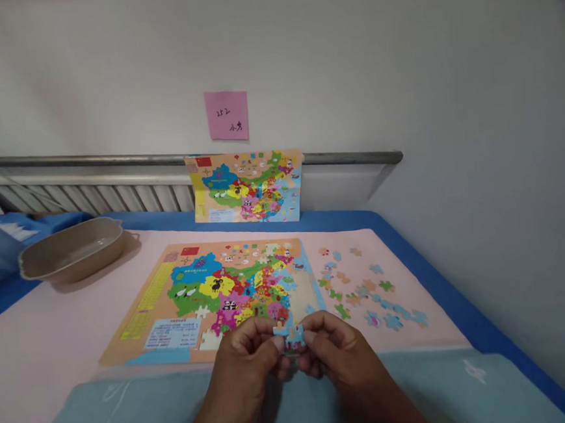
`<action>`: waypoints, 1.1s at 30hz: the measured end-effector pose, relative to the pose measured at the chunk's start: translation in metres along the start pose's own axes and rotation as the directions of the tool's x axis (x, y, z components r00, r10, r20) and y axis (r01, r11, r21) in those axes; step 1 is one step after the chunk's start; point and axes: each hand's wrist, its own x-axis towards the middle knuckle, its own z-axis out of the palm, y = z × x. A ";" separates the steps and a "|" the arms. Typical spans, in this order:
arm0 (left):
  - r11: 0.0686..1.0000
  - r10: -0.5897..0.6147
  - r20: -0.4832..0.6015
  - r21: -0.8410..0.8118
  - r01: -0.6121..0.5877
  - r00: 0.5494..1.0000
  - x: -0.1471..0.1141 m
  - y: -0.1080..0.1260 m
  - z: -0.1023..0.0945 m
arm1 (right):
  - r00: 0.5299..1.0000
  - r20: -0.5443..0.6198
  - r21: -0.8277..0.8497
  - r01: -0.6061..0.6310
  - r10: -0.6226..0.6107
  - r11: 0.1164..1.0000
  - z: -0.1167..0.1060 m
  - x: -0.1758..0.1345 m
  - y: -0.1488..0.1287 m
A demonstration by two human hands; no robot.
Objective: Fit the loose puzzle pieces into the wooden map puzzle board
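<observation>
Light-blue jigsaw puzzle pieces (293,334), which look joined together, are held up between my two hands. My left hand (249,357) pinches their left side between thumb and fingers, while my right hand (340,350) pinches the right side. Just beyond the hands lies a map jigsaw puzzle (168,312) in its board, with pale bare patches at the right, top and bottom. To its right, several loose puzzle pieces (393,320) are scattered on the pink surface. My fingers hide part of the held pieces and the board's lower edge.
A printed map picture (246,188) leans against the metal rail (351,157) at the back. Above it, a pink note (227,116) sticks to the wall. A beige basin (75,250) sits at the left. Blue-green cloth (146,411) covers the near edge.
</observation>
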 end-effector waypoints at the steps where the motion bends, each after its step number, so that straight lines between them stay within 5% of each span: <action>1: 1.000 0.008 0.005 0.004 -0.008 1.000 0.000 0.000 0.000 | 1.000 -0.004 0.000 0.005 -0.005 1.000 0.001 -0.001 0.000; 33: 1.000 -0.025 0.003 0.008 0.025 1.000 -0.003 -0.005 -0.006 | 0.990 0.008 0.131 -0.139 0.140 0.981 0.019 -0.014 -0.005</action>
